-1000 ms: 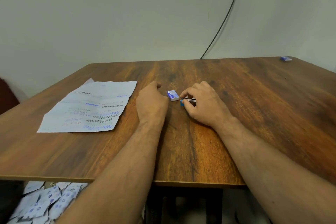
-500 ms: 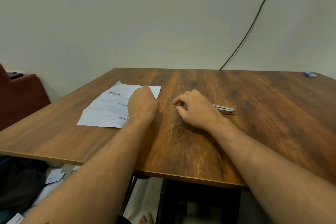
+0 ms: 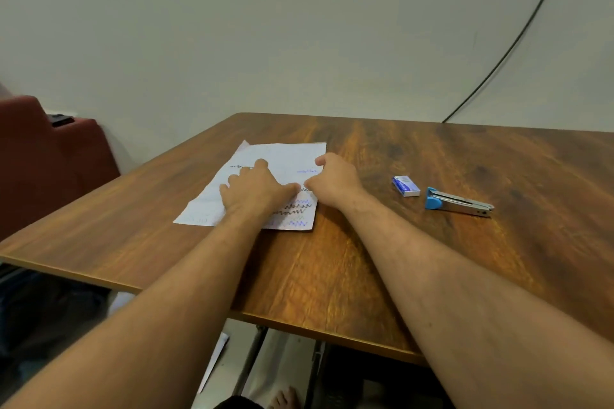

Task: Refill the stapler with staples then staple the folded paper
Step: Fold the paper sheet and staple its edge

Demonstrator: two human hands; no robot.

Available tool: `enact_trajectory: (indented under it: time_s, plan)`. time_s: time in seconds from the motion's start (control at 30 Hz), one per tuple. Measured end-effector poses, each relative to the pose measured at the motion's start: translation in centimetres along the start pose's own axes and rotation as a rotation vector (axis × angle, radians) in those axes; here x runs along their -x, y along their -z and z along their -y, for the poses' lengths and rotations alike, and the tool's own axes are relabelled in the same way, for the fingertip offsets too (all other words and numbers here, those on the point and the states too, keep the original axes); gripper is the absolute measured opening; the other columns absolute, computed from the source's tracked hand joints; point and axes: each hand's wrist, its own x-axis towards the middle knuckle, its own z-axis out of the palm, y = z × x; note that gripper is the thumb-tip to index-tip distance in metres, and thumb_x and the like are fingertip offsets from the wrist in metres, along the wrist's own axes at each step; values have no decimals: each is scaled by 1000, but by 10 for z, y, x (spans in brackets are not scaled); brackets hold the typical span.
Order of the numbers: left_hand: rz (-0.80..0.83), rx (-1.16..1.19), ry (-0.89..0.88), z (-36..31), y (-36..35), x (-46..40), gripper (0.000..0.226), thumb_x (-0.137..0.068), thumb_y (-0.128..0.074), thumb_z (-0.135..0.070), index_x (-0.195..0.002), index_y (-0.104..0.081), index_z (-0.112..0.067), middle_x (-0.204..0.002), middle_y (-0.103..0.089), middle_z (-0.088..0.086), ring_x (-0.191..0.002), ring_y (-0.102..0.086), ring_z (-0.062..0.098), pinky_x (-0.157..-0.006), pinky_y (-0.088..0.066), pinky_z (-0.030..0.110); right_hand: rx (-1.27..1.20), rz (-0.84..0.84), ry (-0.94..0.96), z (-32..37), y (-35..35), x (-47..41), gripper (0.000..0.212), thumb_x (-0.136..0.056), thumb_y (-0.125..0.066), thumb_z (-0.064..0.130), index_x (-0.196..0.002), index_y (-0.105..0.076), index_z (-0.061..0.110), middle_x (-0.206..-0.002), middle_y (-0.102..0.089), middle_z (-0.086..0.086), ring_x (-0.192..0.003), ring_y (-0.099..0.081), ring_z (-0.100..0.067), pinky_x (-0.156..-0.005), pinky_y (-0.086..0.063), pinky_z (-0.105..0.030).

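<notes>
Your worktop is a dark wood-grain slab that fills most of the view, its near edge cutting across from nine o'clock down toward five o'clock. Behind it stands a plain pale wall with a black cable running down it at one o'clock, and at nine o'clock a dark red seat sits beside the worktop's left end. Your two bare forearms reach in from the bottom corners and meet over the paper, a white sheet with black and blue wavy lines that lies flat at about eleven o'clock from the worktop's middle. Your left hand rests palm-down on the sheet with fingers spread and fairly straight, so that grip is open and pressing the sheet. Your right hand sits at the sheet's right edge with fingers curled; thumb and fingertips appear to pinch that edge, though the contact itself is hard to make out. Well apart from both hands, at three o'clock, the stapler lies on its side on the worktop, silver with a blue end pointing toward the paper. Just beside that blue end, at its ten o'clock, lies the small blue-and-white staple box, untouched.
</notes>
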Motion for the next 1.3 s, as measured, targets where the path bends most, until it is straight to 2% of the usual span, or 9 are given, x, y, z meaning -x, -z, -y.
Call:
enact_trajectory:
  time_s: [0.13, 0.3, 0.5, 0.67, 0.83, 0.93, 1.03, 1.17, 1.3]
  plan:
    - [-7, 25, -4, 7, -6, -5, 87, -77, -58, -75, -147, -42, -26, -150, -50, 8, -138, -44, 33, -114, -34, 53, -157, -90, -44, -8, -7, -2, 49, -92, -67, 11, -139, -52, 16, -140, -56, -2, -125, -54, -20, -81, -37, -23]
    - [-15, -8, -21, 4, -9, -4, 87, -80, -53, -76, -148, -42, -23, -150, -50, 10, -138, -44, 35, -113, -34, 53, -314, -126, -79, -9, -4, -3, 43, -92, -71, 15, -133, -57, 12, -136, -59, -4, -123, -55, -19, -81, -38, -23]
    - [11, -45, -32, -2, -6, 2, 82, -77, -53, -79, -139, -49, -26, -137, -61, 6, -123, -56, 29, -100, -48, 48, -191, -77, -52, -15, 4, -3, 42, -88, -72, 5, -129, -62, 14, -131, -61, -4, -119, -57, -19, -75, -42, -19]
    - [-106, 38, -64, -9, -2, 18, 69, -84, -55, -69, -137, -52, -25, -134, -62, 5, -123, -55, 30, -102, -45, 48, -335, -52, -43, -29, 32, 10, 43, -86, -63, -1, -124, -64, 19, -127, -65, -1, -111, -64, -19, -87, -59, -38]
    - [-152, 268, -23, -24, 3, 29, 75, -83, -63, -63, -144, -43, -25, -139, -56, 5, -124, -54, 32, -100, -48, 49, -389, -94, 28, -60, 89, 39, 41, -85, -63, -5, -119, -69, 18, -94, -71, 1, -95, -70, -18, -78, -60, -33]
    - [-59, 492, -28, -46, 2, 39, 75, -85, -68, -55, -146, -39, -24, -142, -54, 3, -119, -59, 26, -91, -53, 39, -518, -123, 14, -79, 122, 55, 40, -88, -60, -10, -118, -68, 15, -97, -72, -8, -95, -72, -24, -81, -61, -42]
    - [-40, 789, -96, -73, -1, 54, 63, -93, -69, -35, -147, -41, -21, -145, -52, 2, -123, -56, 22, -87, -47, 31, -623, -179, -13, -100, 151, 67, 44, -86, -53, -18, -107, -69, 18, -100, -73, -8, -95, -72, -24, -72, -63, -36]
    - [-117, 1025, -208, -102, -10, 66, 51, -90, -60, -6, -137, -54, -24, -121, -67, -1, -103, -66, 12, -78, -56, 26, -691, -300, -40, -127, 176, 81, 34, -91, -58, -10, -111, -68, 17, -106, -73, -6, -89, -74, -16, -71, -63, -34]
    - [-200, 1129, -280, -125, -21, 72, 49, -84, -54, 3, -124, -63, -25, -98, -72, -10, -90, -68, 5, -74, -56, 23, -710, -346, -52, -147, 175, 83, 36, -93, -67, 5, -123, -63, 23, -104, -75, -1, -84, -77, -18, -73, -64, -42]
